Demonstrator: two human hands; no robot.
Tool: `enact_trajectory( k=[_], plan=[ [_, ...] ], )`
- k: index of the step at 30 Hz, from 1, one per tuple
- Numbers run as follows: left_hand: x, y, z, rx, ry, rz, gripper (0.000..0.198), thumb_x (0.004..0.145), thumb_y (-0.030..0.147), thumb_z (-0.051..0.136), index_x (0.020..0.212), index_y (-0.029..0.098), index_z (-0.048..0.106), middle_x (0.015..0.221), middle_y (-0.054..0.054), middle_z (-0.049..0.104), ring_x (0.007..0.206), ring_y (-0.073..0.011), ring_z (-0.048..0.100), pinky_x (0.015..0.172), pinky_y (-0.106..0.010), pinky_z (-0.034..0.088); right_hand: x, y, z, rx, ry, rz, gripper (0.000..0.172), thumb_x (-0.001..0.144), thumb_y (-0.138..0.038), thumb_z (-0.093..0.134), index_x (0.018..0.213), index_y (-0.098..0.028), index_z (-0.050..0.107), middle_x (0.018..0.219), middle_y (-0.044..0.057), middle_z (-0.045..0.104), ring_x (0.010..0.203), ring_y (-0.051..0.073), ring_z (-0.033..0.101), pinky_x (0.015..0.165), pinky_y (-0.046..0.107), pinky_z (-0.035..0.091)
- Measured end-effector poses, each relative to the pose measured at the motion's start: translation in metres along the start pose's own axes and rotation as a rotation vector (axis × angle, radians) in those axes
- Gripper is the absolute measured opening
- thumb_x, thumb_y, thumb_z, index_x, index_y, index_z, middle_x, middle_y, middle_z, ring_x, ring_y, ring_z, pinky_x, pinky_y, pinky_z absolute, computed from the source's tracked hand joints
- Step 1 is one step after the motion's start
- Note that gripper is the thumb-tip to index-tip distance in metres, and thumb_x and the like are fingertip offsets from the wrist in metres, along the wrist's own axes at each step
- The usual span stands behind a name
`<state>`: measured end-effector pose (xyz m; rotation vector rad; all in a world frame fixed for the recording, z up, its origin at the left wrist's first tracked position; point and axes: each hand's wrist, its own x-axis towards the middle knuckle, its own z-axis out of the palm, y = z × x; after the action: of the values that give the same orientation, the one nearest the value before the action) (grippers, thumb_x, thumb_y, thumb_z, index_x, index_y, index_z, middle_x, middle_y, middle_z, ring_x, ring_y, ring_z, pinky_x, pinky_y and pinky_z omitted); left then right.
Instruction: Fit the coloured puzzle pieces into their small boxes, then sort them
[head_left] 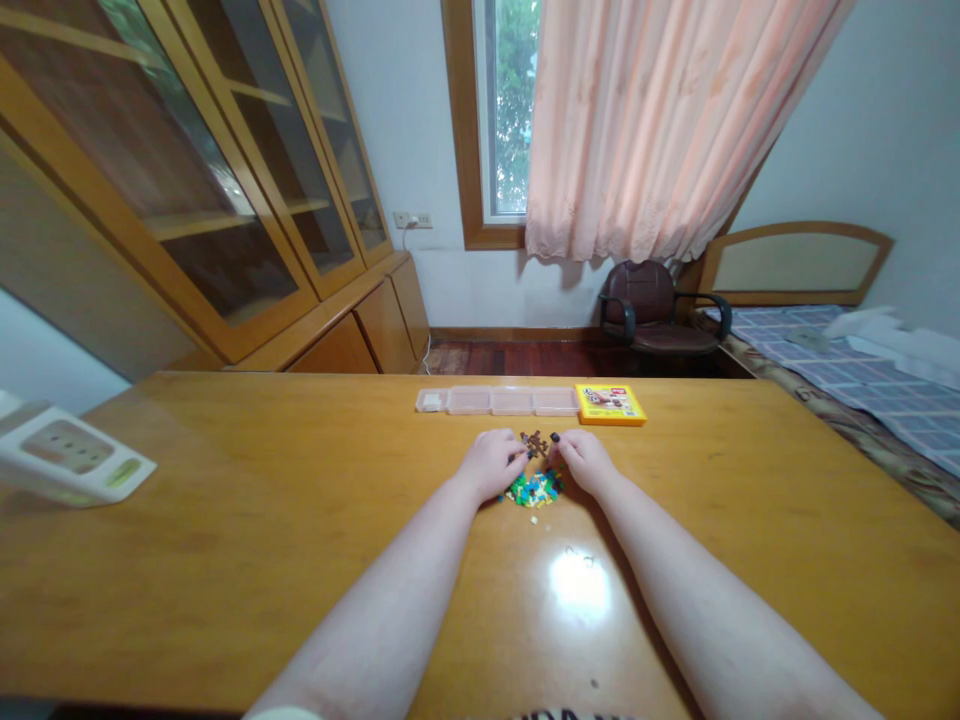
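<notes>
Just below frame centre, the left hand (493, 465) curls beside brown pieces (535, 442); multicoloured pieces (534, 489) lie lower on the counter (300, 470); rightward, the right hand (588, 462) bends inward. Whether either small, distant grip pinches anything, I can't tell.

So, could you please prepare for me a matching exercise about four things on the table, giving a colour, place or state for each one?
Column 1
1. Nearer pile of pieces
2. Farther pile of pieces
3. Tray
4. Box

Column 2
A. farthest right of the four
B. dark brown
C. see-through, divided into compartments
D. mixed, including green, blue and yellow

Right pairs: 1-D, 2-B, 3-C, 4-A
</notes>
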<state>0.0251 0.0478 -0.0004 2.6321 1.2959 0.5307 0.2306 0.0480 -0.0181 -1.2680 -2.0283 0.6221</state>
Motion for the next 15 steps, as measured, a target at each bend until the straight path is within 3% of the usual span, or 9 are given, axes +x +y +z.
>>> enact_trajectory(
  k=[5, 10, 15],
  plan=[
    [0.0000, 0.0032, -0.0013, -0.003, -0.049, 0.126, 0.031, 0.088, 0.032, 0.043, 0.078, 0.020, 0.070, 0.077, -0.004, 0.059, 0.074, -0.0146, 0.052, 0.070, -0.026, 0.038, 0.0002, 0.0010, 0.0014, -0.013, -0.030, 0.000, 0.048, 0.090, -0.032, 0.032, 0.054, -0.016, 0.060, 0.056, 0.004, 0.061, 0.056, 0.015, 0.054, 0.060, 0.025, 0.039],
    [0.0005, 0.0041, -0.0030, -0.022, -0.051, 0.144, 0.027, 0.087, 0.031, 0.045, 0.082, 0.021, 0.070, 0.079, -0.003, 0.060, 0.075, -0.0148, 0.053, 0.069, -0.026, 0.038, 0.0014, 0.0014, 0.0016, -0.009, -0.008, -0.026, 0.043, 0.090, -0.030, 0.032, 0.067, -0.016, 0.065, 0.068, 0.005, 0.066, 0.065, 0.017, 0.058, 0.065, 0.026, 0.040],
    [0.0000, 0.0063, -0.0053, -0.030, -0.078, 0.133, 0.028, 0.086, 0.032, 0.045, 0.082, 0.022, 0.071, 0.079, -0.004, 0.060, 0.075, -0.0151, 0.053, 0.070, -0.026, 0.038, 0.0009, 0.0019, 0.0013, 0.009, -0.012, -0.030, 0.044, 0.091, -0.031, 0.033, 0.064, -0.016, 0.064, 0.066, 0.005, 0.066, 0.063, 0.017, 0.057, 0.063, 0.026, 0.041]
  ],
)
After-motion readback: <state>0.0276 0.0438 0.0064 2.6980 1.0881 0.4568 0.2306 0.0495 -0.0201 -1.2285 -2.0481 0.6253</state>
